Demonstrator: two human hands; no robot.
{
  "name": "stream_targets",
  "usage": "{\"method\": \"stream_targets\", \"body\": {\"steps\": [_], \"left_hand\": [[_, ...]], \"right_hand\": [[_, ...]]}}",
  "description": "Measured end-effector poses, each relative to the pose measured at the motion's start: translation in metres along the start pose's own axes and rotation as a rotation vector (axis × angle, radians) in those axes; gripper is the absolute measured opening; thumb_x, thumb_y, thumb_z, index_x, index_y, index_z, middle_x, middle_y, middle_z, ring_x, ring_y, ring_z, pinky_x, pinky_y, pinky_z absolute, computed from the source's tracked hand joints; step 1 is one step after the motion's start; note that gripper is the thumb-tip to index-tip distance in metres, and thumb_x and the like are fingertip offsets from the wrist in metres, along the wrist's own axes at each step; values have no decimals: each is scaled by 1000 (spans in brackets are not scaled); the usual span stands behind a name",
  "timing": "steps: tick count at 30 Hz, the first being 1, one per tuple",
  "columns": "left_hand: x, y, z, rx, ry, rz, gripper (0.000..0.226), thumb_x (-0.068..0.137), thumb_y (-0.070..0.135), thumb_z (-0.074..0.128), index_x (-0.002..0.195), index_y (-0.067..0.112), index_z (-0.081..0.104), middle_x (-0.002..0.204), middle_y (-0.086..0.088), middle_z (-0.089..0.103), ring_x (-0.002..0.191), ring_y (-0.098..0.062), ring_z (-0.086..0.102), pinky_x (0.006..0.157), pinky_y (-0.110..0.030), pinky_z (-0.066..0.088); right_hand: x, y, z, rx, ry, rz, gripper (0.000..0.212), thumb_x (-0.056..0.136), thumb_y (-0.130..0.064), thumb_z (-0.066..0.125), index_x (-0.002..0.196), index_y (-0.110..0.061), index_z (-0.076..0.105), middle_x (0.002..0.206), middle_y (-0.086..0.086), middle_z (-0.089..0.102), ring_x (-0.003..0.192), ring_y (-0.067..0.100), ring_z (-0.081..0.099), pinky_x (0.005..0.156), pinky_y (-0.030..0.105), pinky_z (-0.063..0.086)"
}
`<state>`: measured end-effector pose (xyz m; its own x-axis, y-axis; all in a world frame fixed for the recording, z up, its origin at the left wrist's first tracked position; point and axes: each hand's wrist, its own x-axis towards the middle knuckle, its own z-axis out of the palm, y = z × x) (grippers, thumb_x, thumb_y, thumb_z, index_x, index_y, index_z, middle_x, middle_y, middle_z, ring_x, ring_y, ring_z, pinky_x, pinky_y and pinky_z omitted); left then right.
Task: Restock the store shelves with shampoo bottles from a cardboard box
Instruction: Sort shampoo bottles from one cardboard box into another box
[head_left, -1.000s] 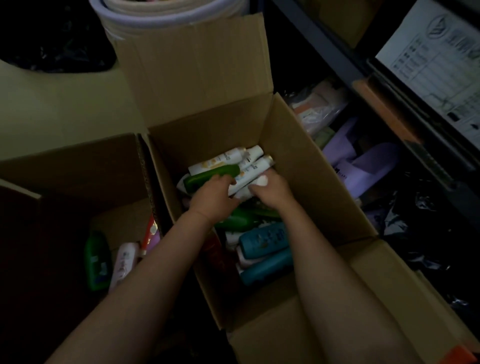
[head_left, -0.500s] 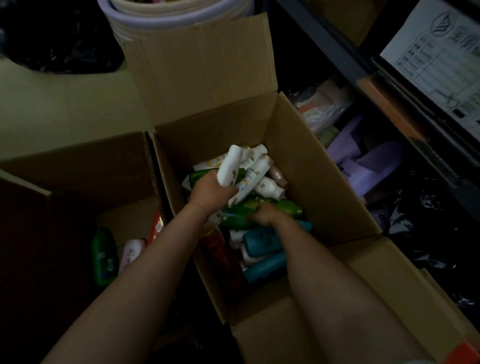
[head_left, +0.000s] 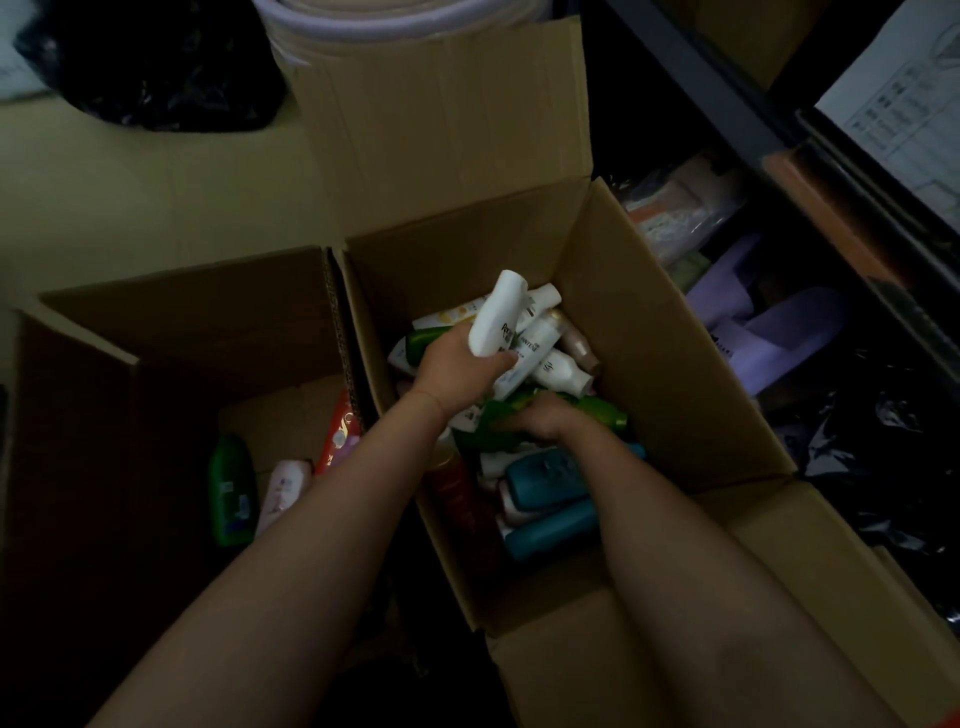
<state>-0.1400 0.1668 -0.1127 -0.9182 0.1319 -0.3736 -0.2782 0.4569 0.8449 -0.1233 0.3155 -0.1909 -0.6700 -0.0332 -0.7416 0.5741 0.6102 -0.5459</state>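
single head cam, wide-angle, looks steeply down from above into open cardboard box (head_left: 649, 332); close range, both forearms enter from bottom edge. shelving (head_left: 810, 171) clips right edge. no second view to overlap.

A pale yellowish floor (head_left: 130, 208) is seen at upper left. Two open cardboard boxes are set on it side by side, walls touching: a larger cardboard box (head_left: 675, 374) at centre and a second box (head_left: 208, 322) to its left. A black plastic bag (head_left: 156, 62) is laid on the floor at the far left. A pale rolled mat (head_left: 395, 21) is seen beyond the larger box's far flap; its base is hidden. On the right, a dark shelf unit (head_left: 727, 104) is loaded with plastic-wrapped packets (head_left: 685, 208) and lilac items (head_left: 769, 332).
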Motion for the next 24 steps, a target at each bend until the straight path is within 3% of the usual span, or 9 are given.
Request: {"method": "stream_targets", "body": {"steps": [1, 4, 7, 8, 14, 16, 18, 21, 24], "left_hand": [[-2, 1, -1, -29, 8, 2, 52, 85, 29, 76, 131, 14, 56, 114, -7, 63, 103, -25, 62, 83, -37, 56], [-12, 8, -7, -132, 27, 8, 36, 88, 25, 74, 119, 15, 60, 105, -6, 65, 96, -23, 63, 78, -34, 55], [-22, 17, -18, -295, -19, -16, 26, 89, 23, 72, 111, 13, 62, 101, -9, 70, 89, -25, 69, 74, -35, 59], [-26, 19, -24, -370, -49, -32, 26, 90, 22, 72, 111, 12, 62, 103, -14, 71, 87, -27, 71, 72, -36, 61], [-58, 23, -78, -709, -140, -15, 27, 94, 23, 65, 117, 11, 59, 90, -13, 74, 73, -30, 72, 68, -42, 60], [-69, 16, -97, -762, -65, -7, 29, 92, 27, 68, 115, 12, 59, 87, -13, 73, 74, -31, 72, 66, -41, 58], [-78, 5, -115, -762, 42, -7, 29, 89, 31, 71, 110, 13, 61, 85, -11, 72, 74, -29, 71, 68, -41, 57], [-91, -20, -140, -704, 190, -31, 28, 86, 37, 75, 102, 16, 65, 85, -8, 74, 77, -27, 72, 71, -42, 59], [-98, -55, -160, -620, 296, -95, 37, 82, 42, 75, 105, 15, 68, 96, -13, 75, 87, -32, 73, 79, -47, 60]], "right_hand": [[-5, -7, 2, 13, -1, -17, 50, 88, -32, 71, 133, -19, 51, 122, 3, 60, 96, 18, 60, 75, 27, 50], [-16, -22, 10, -93, 66, -143, 48, 90, -28, 67, 134, -17, 52, 138, 8, 56, 124, 28, 52, 99, 35, 44], [-35, -34, 6, -6, 201, -185, 14, 88, -22, 68, 100, -18, 62, 100, 2, 67, 108, 27, 61, 75, 27, 45], [-46, -40, 0, 65, 246, -202, 11, 86, -21, 72, 90, -19, 62, 88, -4, 65, 99, 24, 63, 66, 24, 44], [-123, -84, -46, 223, 466, -421, 23, 79, -20, 81, 95, -20, 65, 88, -10, 66, 74, -2, 62, 55, 9, 47], [-150, -105, -52, 360, 461, -523, 15, 83, -19, 78, 93, -21, 66, 87, -9, 69, 73, 0, 67, 61, 13, 53], [-171, -131, -51, 562, 393, -645, 8, 88, -18, 71, 95, -20, 69, 88, -3, 74, 80, 10, 72, 70, 28, 58], [-180, -173, -31, 798, 251, -767, 8, 95, -16, 60, 95, -14, 67, 81, -2, 74, 76, 14, 70, 68, 29, 55], [-163, -206, 18, 728, 173, -720, 20, 95, -22, 63, 106, -7, 67, 91, 4, 73, 82, 16, 69, 74, 31, 57]]}}
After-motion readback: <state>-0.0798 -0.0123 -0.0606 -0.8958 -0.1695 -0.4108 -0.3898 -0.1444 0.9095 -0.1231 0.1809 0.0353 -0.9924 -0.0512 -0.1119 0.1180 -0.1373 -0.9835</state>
